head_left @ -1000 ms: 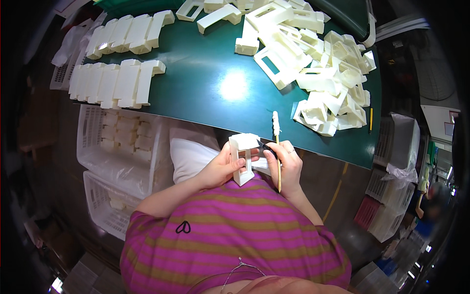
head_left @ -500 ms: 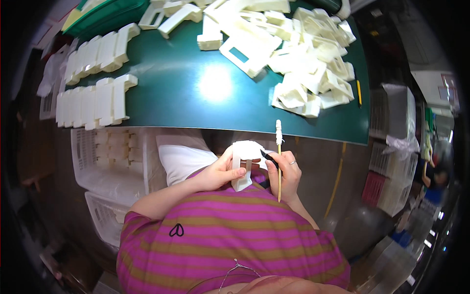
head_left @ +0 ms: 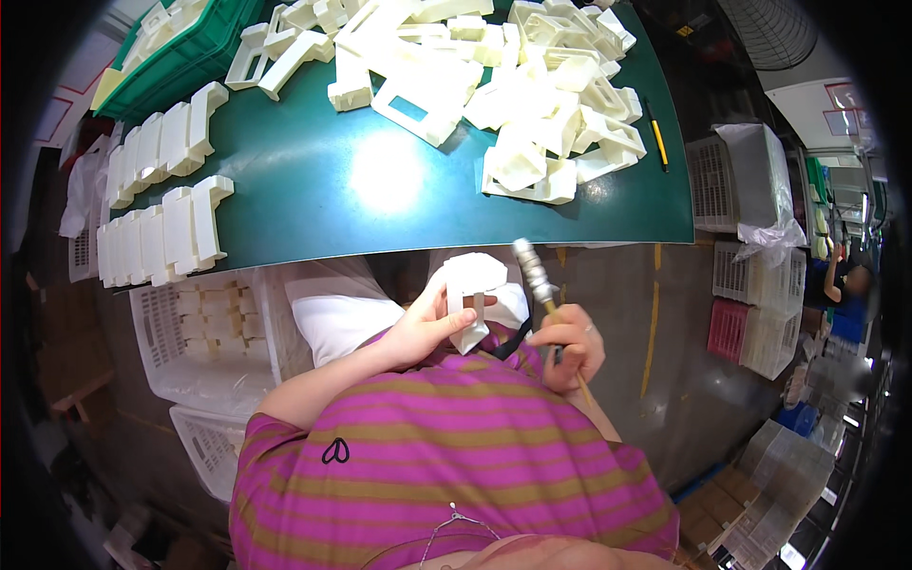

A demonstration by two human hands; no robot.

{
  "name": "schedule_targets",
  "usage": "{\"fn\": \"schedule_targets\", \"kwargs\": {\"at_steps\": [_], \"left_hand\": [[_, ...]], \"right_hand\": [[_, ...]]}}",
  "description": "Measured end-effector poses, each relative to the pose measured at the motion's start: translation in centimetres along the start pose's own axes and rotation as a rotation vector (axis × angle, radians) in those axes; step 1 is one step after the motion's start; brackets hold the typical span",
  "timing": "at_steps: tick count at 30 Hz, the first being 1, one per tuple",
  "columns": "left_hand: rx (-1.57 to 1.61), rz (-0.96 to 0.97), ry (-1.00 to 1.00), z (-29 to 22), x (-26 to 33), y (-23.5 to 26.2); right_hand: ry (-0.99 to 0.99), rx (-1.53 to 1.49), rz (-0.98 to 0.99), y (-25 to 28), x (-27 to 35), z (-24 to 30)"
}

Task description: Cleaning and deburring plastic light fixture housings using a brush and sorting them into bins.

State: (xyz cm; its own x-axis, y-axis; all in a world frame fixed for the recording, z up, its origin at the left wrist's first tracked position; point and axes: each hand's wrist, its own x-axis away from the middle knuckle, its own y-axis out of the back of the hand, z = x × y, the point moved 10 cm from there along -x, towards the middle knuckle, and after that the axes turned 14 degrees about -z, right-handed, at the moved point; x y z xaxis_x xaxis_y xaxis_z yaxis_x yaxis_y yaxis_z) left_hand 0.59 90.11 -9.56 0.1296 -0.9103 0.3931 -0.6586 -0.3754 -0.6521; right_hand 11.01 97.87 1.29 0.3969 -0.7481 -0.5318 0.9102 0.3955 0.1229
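In front of my chest, my left hand (head_left: 425, 325) is closed round a white plastic housing (head_left: 478, 274) with a rectangular opening, the thumb pressed on its frame. To its right, my right hand (head_left: 576, 344) grips a thin wooden stick (head_left: 534, 272) whose upper end is wrapped in white material. The wrapped end points up and to the left, apart from the housing. A small dark piece shows between the right fingers; its kind is unclear. A black strip (head_left: 514, 340) lies between the hands, too blurred to name.
The green table (head_left: 285, 190) bears a heap of loose white housings (head_left: 560, 104) and two rows of them (head_left: 161, 233) at left. A green crate (head_left: 180, 62) stands at far left, a yellow pen-like tool (head_left: 658, 142) at right. White baskets (head_left: 204, 366) stand below left.
The stick's wrapped end has tilted left and the right hand has turned, moving slightly right and down, away from the housing. The black tool's tip has left the housing. The view has shifted.
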Motion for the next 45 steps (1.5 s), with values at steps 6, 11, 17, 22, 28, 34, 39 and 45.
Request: {"fn": "schedule_targets", "kwargs": {"at_steps": [6, 11, 17, 22, 28, 34, 39, 45], "left_hand": [[-0.145, 0.012, -0.188, -1.2, 1.5, 0.0], [-0.267, -0.234, -0.195, -1.2, -0.1, 3.3], [-0.19, -0.114, -0.229, -2.6, 1.2, 2.1], [-0.207, -0.036, -0.116, -2.2, 1.1, 2.0], [-0.084, -0.146, -0.18, -2.6, 1.6, 4.0], [-1.173, -0.354, -0.89, -7.9, 3.3, 3.1], [-0.914, -0.18, -1.095, -11.1, 5.8, 1.0], [-0.668, -0.369, -0.657, -9.9, 3.2, 5.2]], "right_hand": [[-0.57, 0.09, 0.127, -1.4, 3.0, -7.1], [-0.313, -0.29, -0.069, -0.5, 0.8, -4.3], [-0.542, -0.141, 0.001, -2.2, 1.3, -8.6], [-0.738, -0.814, -0.198, -2.1, 0.5, -9.8], [-1.027, -1.031, 0.081, -5.0, 1.6, -9.7], [-0.568, -0.72, 0.082, -5.7, -0.5, -5.3], [-0.805, -0.105, 0.287, -7.1, 3.3, -10.3], [-0.339, -0.559, 0.017, -6.1, -1.4, -3.4]]}}
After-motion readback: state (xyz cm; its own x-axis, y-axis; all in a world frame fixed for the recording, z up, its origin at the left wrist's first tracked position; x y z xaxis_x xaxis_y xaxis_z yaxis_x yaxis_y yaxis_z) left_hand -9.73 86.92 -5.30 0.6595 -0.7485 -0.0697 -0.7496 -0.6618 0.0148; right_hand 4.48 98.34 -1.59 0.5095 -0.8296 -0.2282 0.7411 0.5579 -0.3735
